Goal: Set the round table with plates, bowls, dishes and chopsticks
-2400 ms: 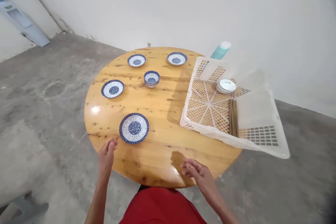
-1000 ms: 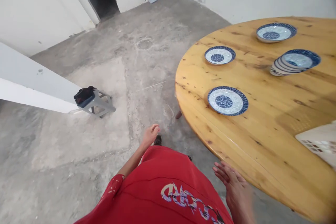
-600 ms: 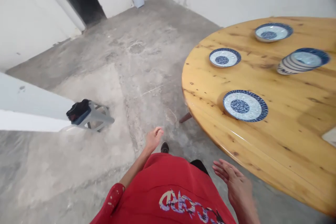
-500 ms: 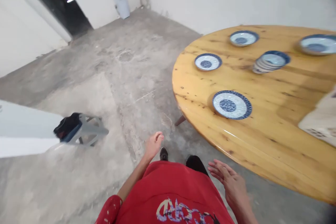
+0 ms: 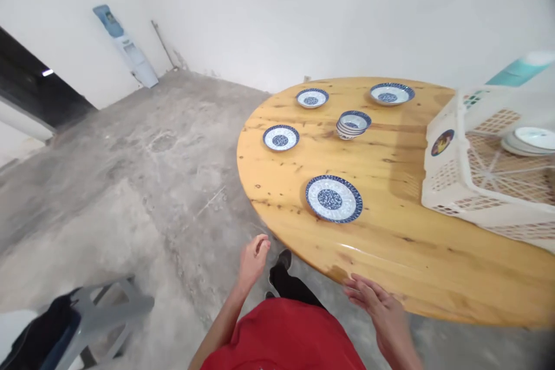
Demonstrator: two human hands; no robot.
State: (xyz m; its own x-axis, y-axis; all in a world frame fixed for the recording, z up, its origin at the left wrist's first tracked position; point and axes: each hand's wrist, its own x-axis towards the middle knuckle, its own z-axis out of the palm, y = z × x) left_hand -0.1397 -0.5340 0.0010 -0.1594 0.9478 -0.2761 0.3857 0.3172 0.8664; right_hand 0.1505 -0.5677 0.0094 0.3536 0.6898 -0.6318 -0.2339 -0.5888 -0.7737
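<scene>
Hanging loose, the left hand (image 5: 252, 262) and right hand (image 5: 378, 306) have a free grip by the near edge of the table (image 5: 390, 243). Four blue-and-white plates (image 5: 333, 199) sit around stacked bowls (image 5: 353, 124), left of the white basket (image 5: 453, 165).

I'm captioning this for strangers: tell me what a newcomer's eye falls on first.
Four blue-and-white plates on the round wooden table catch the eye first, with a stack of matching bowls among them. Then comes the large white crate at the picture's right, and the red shirt at the bottom edge.
</scene>
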